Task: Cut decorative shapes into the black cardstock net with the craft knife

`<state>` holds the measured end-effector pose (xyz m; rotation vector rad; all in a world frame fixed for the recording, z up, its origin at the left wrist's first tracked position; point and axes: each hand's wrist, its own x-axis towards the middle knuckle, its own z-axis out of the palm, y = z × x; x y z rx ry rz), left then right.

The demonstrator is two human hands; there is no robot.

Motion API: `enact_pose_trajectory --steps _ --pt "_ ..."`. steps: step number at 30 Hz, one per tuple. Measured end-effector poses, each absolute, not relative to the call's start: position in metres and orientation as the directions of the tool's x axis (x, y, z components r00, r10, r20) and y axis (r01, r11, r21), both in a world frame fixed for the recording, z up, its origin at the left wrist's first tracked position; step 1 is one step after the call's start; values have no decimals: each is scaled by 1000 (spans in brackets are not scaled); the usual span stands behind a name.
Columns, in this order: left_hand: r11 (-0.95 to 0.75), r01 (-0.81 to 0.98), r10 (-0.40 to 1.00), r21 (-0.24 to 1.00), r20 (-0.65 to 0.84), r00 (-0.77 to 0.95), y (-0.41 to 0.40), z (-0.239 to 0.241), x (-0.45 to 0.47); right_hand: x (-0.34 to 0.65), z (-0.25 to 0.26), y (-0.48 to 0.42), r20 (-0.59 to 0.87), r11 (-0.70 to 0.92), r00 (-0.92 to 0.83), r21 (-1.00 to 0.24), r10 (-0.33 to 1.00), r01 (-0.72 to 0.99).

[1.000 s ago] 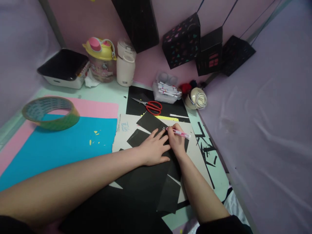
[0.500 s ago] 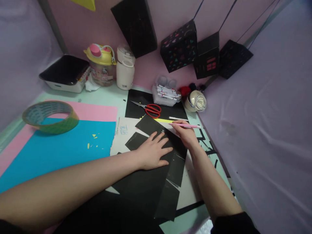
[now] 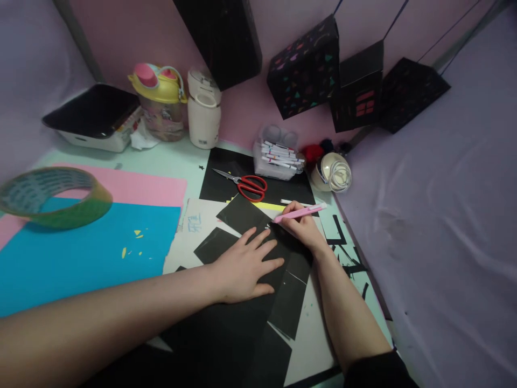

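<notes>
1. Little of the marking looked done: a small cluster of white marks [image 3: 267,227] showed on the black paper [image 3: 244,213], just beside the pen tip. The rest of its visible surface looked bare, so most of it seemed unmarked; what lay under the hands could not be told.
2. Some cutting appeared finished, judging by the narrow black strips [image 3: 351,264] scattered along the right edge of the table [image 3: 161,160]. The red-handled scissors [image 3: 252,188] lay unused, toward the table's back edge.
3. The black paper was matt and dark, in straight-edged, overlapping pieces set at an angle. It rested on a pale board [image 3: 181,237], its uppermost corner pointing toward the board's far edge; exactly where one piece ended and the next began was unclear.
4. The right hand [image 3: 305,229] gripped a pink pen [image 3: 309,210] between its fingers, low on the barrel, its far end tilted up toward the table's right edge. Whether the tip touched the paper could not be told.
5. The left hand [image 3: 246,267] was open, palm down with fingers spread, resting on the black paper to the left of the right hand.
</notes>
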<state>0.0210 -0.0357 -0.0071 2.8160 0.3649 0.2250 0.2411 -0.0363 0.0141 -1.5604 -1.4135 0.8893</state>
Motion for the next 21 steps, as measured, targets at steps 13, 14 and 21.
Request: enact_pose_trajectory --steps 13,14,21 --pt "-919 228 270 322 92 958 -36 -4 20 243 13 -36 0 0 0 -903 1000 430" --pt "-919 227 270 323 95 958 -36 -3 20 243 13 -36 -1 0 -2 -901 1000 433" --pt "-921 225 271 318 108 956 -36 -4 19 242 14 -36 -14 -8 -9 -892 1000 452"
